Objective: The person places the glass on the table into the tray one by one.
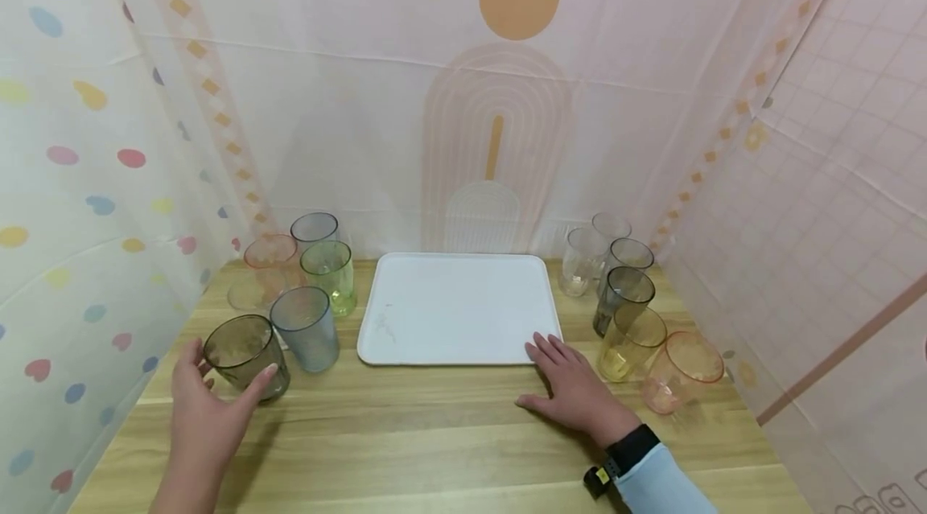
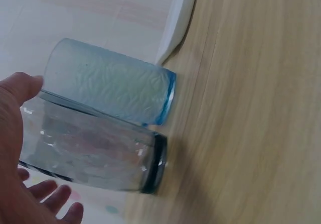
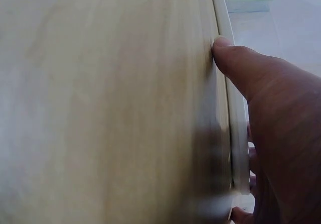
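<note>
My left hand [image 1: 210, 417] is spread around a dark grey-brown glass [image 1: 264, 373] at the front left. In the left wrist view, the thumb [image 2: 22, 86] lies by the rim of that dark glass [image 2: 95, 143], and the other fingers sit apart from its far side. A blue ribbed glass [image 1: 311, 337] stands upright right beside it. On the right, my right hand [image 1: 575, 393] lies with its fingers stretched out, the fingertips at the near right corner of a white tray [image 1: 463, 309]. The right thumb [image 3: 233, 58] points along the tray's near edge.
Behind the left hand stand a green glass [image 1: 333, 281], a pinkish glass [image 1: 271, 257] and other clear glasses. Several more stand right of the tray, among them a yellow glass [image 1: 630, 345] and an orange-pink glass [image 1: 677, 377]. Patterned curtains [image 1: 362, 136] surround the wooden table [image 1: 405, 450].
</note>
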`<move>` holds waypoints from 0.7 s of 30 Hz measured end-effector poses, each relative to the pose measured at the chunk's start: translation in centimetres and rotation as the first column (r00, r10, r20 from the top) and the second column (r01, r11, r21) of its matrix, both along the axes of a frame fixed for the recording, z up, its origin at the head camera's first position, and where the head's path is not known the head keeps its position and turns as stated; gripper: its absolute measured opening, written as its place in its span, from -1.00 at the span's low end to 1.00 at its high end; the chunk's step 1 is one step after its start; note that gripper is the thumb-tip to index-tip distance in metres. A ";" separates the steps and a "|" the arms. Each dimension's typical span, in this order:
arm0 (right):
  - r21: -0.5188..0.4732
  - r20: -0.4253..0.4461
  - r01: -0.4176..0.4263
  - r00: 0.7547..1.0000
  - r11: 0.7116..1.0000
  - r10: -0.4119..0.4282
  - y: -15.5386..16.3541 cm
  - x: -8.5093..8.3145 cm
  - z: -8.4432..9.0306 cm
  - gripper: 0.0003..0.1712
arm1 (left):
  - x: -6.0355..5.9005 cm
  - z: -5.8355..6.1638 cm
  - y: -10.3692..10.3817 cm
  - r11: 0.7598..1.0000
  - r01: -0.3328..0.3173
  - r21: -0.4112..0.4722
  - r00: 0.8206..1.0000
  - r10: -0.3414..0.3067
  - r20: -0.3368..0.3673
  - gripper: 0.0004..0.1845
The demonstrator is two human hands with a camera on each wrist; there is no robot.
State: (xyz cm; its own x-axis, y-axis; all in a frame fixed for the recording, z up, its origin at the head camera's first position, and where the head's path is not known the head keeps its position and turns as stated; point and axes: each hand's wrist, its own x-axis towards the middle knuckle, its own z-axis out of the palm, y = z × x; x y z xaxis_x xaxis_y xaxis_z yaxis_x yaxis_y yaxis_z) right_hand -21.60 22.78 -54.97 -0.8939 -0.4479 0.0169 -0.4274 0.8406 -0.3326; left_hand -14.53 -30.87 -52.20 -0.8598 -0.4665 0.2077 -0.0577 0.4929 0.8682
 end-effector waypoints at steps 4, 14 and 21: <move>0.007 0.003 -0.006 1.000 1.000 0.006 0.2 0.0 0.2 0.11 | -1.2 -0.5 -0.1 0.997 0.019 0.076 0.997 -0.025 0.078 0.16; -0.001 0.003 -0.013 1.000 1.000 0.014 0.0 0.2 0.6 0.11 | -1.3 -0.6 -0.1 0.990 -0.035 0.135 0.991 0.017 0.130 0.07; 0.001 0.017 -0.013 1.000 1.000 0.013 0.1 -0.1 0.3 0.13 | 0.8 0.1 1.0 0.990 -0.015 0.137 0.984 -0.010 0.180 0.10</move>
State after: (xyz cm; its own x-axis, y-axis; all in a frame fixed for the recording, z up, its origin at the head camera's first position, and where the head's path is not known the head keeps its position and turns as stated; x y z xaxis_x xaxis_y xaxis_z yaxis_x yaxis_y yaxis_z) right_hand -21.72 22.88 -54.62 -0.8881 -0.4597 0.0014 -0.4329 0.8352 -0.3393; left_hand -13.77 -29.92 -52.08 -0.8761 -0.4819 -0.0163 -0.2200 0.3694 0.9028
